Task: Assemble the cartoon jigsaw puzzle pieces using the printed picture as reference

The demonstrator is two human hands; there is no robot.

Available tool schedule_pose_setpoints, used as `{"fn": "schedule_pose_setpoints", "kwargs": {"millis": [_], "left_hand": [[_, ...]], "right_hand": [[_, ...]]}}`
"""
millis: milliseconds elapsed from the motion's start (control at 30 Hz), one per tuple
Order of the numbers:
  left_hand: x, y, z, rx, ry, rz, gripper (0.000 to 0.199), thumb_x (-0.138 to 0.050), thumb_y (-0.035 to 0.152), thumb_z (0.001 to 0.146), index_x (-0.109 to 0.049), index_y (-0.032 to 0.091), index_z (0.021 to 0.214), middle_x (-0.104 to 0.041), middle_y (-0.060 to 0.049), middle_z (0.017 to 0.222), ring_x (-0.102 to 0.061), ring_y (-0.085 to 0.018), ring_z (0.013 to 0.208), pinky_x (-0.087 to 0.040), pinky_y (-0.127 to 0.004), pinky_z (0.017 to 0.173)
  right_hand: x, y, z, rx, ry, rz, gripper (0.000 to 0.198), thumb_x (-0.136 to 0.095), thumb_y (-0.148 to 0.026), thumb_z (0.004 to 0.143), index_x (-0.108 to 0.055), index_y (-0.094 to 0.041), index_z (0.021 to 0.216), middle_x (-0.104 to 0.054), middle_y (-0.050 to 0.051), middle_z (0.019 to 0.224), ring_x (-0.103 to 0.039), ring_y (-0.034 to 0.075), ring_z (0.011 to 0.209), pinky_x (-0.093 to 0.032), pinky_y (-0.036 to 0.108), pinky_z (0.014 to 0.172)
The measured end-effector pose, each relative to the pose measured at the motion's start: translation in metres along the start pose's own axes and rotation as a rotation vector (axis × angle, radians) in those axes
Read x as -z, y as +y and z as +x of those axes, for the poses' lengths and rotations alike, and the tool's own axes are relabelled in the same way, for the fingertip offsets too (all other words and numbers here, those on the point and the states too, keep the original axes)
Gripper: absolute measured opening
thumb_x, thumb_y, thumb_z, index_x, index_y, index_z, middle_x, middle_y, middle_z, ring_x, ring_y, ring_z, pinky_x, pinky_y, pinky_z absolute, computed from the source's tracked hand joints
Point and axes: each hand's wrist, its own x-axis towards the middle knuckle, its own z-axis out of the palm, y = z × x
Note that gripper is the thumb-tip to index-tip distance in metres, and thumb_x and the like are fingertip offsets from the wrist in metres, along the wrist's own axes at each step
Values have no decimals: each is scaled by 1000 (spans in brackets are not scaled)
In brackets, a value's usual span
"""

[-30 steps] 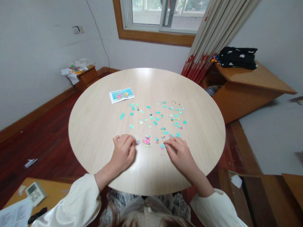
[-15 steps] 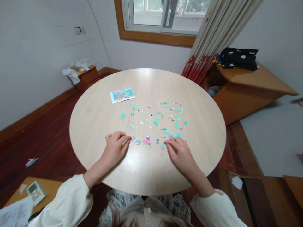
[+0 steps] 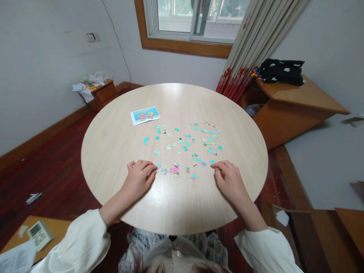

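My left hand (image 3: 140, 176) rests on the round table with fingers bent together, their tips at a small pink and teal jigsaw piece (image 3: 159, 166). To its right lie a loose jigsaw piece (image 3: 164, 171) and a joined pink cluster (image 3: 175, 170). My right hand (image 3: 229, 177) holds nothing I can see; its index fingertip is beside a teal jigsaw piece (image 3: 212, 162), with the thumb apart below. Between the hands are a brownish-pink jigsaw piece (image 3: 187, 170) and a teal and pink one (image 3: 193, 177). Several other pieces are scattered farther back.
A picture sheet (image 3: 145, 115) with pink and yellow cartoon figures lies at the back left of the round table (image 3: 176, 212). Dark folded cloth (image 3: 281, 71) sits on a tilted wooden cabinet (image 3: 301, 98) at right. A white keypad device (image 3: 40, 235) lies at lower left.
My right hand has moved right and slightly up, from near the teal and pink piece to the teal piece. My left hand stays in place. The view has shifted slightly.
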Motion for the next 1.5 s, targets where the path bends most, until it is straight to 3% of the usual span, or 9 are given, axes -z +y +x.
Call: {"fn": "schedule_pose_setpoints", "kwargs": {"millis": [167,267,400,500,767,967,1167,1333,1500], "left_hand": [[15,-31,46,86,-90,63,33,-37,33,96,-61,17,110,-66,-12,116,-56,-26,109,-31,-45,94],[18,-61,87,134,-158,159,49,-28,38,97,-45,12,136,-43,-17,145,-37,-29,134,-21,-51,108],[10,-99,120,263,-315,230,57,-19,38,98,-28,9,146,-25,-18,154,-21,-31,143,-9,-55,113],[3,-120,114,324,-391,248,57,-20,37,97,-31,10,145,-27,-19,153,-23,-34,142,-11,-62,111],[20,-140,62,255,-309,282,55,-24,40,94,-44,10,136,-40,-19,146,-35,-31,136,-19,-55,111],[16,-143,112,206,-284,255,59,-21,39,95,-35,7,142,-31,-20,151,-26,-30,141,-20,-50,112],[-8,-143,151,328,-358,244,59,-17,36,97,-26,4,146,-21,-21,155,-20,-32,143,-12,-54,113],[-1,-158,125,322,-295,296,58,-20,36,97,-31,5,144,-27,-21,153,-25,-32,141,-15,-54,112],[24,-167,64,328,-279,315,59,-19,38,95,-33,8,144,-31,-19,152,-26,-30,141,-17,-53,113]], "right_hand": [[-6,-2,0,6,34,13,19,-45,-15,84,-63,-20,87,-65,7,84,-60,23,83,-41,38,74],[-8,-2,0,16,44,20,21,-45,-16,86,-65,-20,91,-64,7,84,-60,23,83,-41,39,75],[-10,-2,-1,48,21,8,23,-48,-22,89,-68,-21,100,-63,8,88,-59,23,85,-41,40,77],[-12,-2,-2,78,-5,-20,26,-49,-28,91,-68,-23,106,-62,9,92,-58,24,88,-41,41,77],[-15,-1,1,132,-35,-65,29,-47,-33,93,-69,-20,108,-61,11,95,-56,25,90,-41,41,76],[-17,-3,3,117,-34,-65,29,-47,-34,93,-70,-22,106,-62,10,94,-55,24,88,-41,41,75],[-17,-4,1,99,-10,-60,27,-47,-33,93,-70,-22,103,-62,10,92,-56,24,86,-41,41,75],[-18,-3,2,109,6,-56,27,-48,-34,93,-70,-21,100,-62,9,91,-57,24,86,-42,41,74],[-18,0,1,128,11,-36,26,-49,-36,93,-70,-20,96,-62,9,90,-58,24,85,-41,40,73]]}}
